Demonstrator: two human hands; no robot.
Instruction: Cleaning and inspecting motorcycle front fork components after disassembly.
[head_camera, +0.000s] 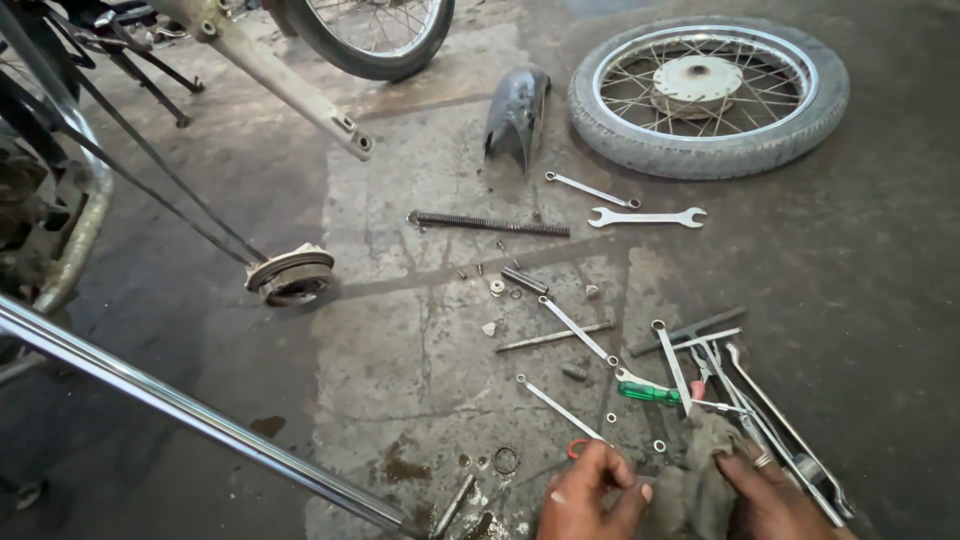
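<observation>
Here, left hand (590, 490) pinches something tiny (unclear) — right hand (765, 490) grips rag (700, 470)

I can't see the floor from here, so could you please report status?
Left hand pinching a small part. Right hand on grey rag. Spanners and washers scattered close ahead.

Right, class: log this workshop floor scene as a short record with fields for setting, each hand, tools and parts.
Setting: concrete floor, stained
Left hand: fingers curled, beside a small orange ring
Right hand: on a grey rag
Tools: spanners, green screwdriver, by the rag
Parts: wheel lying flat, mudguard, long spring, brake drum, chrome tube
</observation>
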